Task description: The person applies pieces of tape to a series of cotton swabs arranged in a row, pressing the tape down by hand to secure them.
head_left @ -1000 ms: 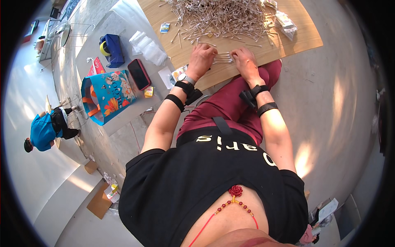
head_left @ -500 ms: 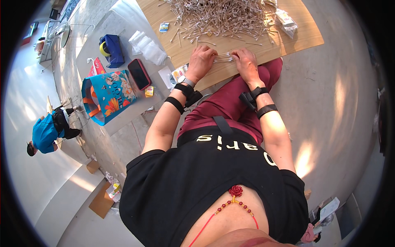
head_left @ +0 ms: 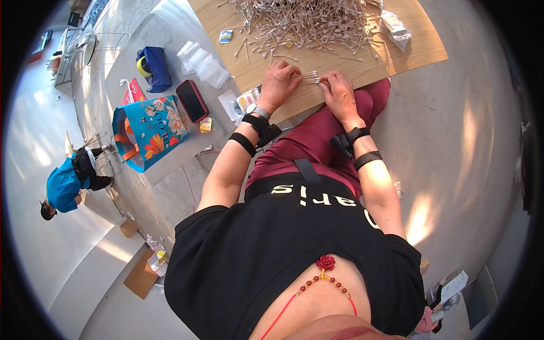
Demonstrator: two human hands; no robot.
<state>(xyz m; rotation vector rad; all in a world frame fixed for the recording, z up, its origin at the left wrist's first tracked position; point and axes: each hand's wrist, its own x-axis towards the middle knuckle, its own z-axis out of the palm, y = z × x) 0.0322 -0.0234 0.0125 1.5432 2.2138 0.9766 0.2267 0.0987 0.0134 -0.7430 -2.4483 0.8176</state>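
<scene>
A small row of cotton swabs lies side by side between my two hands, close to the near edge of the wooden table. My left hand has its fingers curled round the left ends of the row. At the other end, my right hand is closed, its fingertips pinched at the right ends. Just beyond both hands spreads a big loose heap of cotton swabs. By my left wrist lies a small pack of cotton swabs, partly covered by the wrist.
A clear bag with a pack lies right of the heap, a small packet left of it. Further left are clear plastic bags, a phone, a blue tape dispenser and a floral bag. Another person bends at far left.
My right hand has shifted slightly down and toward me, showing more of the swabs' right ends. My left hand stays almost in place. The person at far left has moved a little.
</scene>
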